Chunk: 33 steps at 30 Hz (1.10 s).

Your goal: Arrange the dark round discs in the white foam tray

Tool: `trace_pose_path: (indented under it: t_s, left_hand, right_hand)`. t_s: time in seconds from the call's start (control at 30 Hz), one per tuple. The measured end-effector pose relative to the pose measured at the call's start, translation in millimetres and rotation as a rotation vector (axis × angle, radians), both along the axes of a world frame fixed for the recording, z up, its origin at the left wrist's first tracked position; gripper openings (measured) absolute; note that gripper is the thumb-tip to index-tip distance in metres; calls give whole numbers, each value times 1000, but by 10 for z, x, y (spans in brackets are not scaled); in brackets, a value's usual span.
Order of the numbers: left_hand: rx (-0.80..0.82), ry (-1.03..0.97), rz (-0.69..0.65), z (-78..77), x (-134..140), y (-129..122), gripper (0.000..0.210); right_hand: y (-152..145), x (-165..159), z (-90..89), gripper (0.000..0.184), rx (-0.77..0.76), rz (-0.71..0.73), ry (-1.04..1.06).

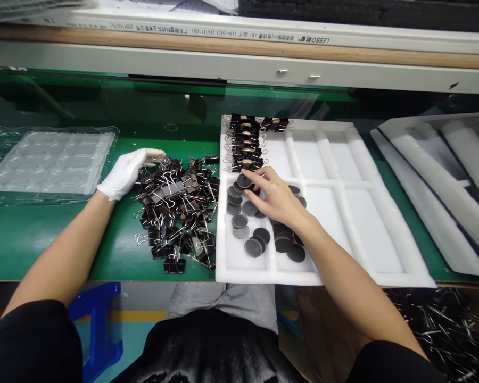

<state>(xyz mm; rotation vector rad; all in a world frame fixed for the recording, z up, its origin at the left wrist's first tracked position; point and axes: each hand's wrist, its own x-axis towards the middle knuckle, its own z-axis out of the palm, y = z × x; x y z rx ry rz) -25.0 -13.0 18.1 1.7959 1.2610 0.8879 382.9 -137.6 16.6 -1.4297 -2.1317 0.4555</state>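
My left hand [124, 171], in a white glove, rests on the left edge of a loose pile of black binder clips [179, 210] on the green table. My right hand [274, 198] is bare and reaches into the white foam tray [335, 186]; its fingertips touch dark round discs [245, 213] lying in the tray's near-left compartments. Whether a disc is pinched between the fingers I cannot tell. A neat row of binder clips [245, 143] fills the far-left compartment just beyond my fingers.
A clear plastic blister tray [48, 162] lies at the left. More white foam trays [443, 175] are stacked at the right. A shelf rail [239, 58] runs across the back. A blue stool [99, 324] and a box of clips [443, 330] sit below the table edge.
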Motion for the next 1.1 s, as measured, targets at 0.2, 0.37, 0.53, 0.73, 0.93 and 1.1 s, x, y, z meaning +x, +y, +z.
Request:
trace_pose_path:
  t_s: [0.2,0.37,0.53,0.73,0.93,1.1]
  left_hand:
    - [8,-8,-27,3,-22,6,58]
    - [8,6,-18,29,-6,-9,61]
    - [10,6,-14,42,2,-13,61]
    - [17,14,-21,38,-9,-2,61]
    - [23,22,-14,48,-3,-6,61]
    - [31,23,-22,54,8,-9,68]
  right_hand:
    - [0,-7,-16,57,16,0,4]
    - [-4,-4,-9,55,11,4,9]
    - [8,-5,-19,55,5,6,15]
    - [11,-9,-17,53,25,17,32]
    - [11,-15,-13,54,28,24,39]
    - [12,-14,-27,54,32,19,32]
